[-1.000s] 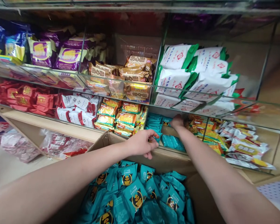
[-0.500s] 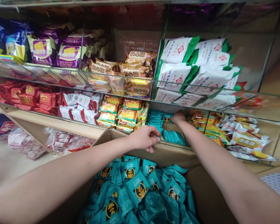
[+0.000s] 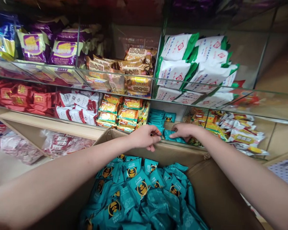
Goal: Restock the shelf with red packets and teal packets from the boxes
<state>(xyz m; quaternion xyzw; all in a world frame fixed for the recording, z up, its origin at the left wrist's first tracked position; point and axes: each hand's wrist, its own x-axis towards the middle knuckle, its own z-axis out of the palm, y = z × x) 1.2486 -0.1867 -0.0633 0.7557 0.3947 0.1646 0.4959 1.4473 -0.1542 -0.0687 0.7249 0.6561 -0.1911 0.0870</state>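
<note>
Teal packets (image 3: 156, 118) stand in a row in a lower shelf compartment, with one packet (image 3: 170, 117) at the back and others (image 3: 174, 136) lying at the front. My right hand (image 3: 183, 131) reaches over the front packets, its fingers apart and touching them. My left hand (image 3: 147, 136) hovers over the near box edge beside the row, fingers curled; whether they hold anything is hidden. Below both arms a cardboard box (image 3: 206, 179) holds many teal packets (image 3: 141, 188) with black and gold round prints.
Glass dividers separate orange-yellow packets (image 3: 129, 113) on the left and mixed snacks (image 3: 244, 131) on the right. White-green packets (image 3: 175, 73) and brown ones (image 3: 136, 70) fill the shelf above. Red packets (image 3: 42, 100) lie far left.
My right hand has drawn back from the compartment's rear to the front packets, uncovering the packet at the back. My left hand has barely moved. The view has shifted slightly.
</note>
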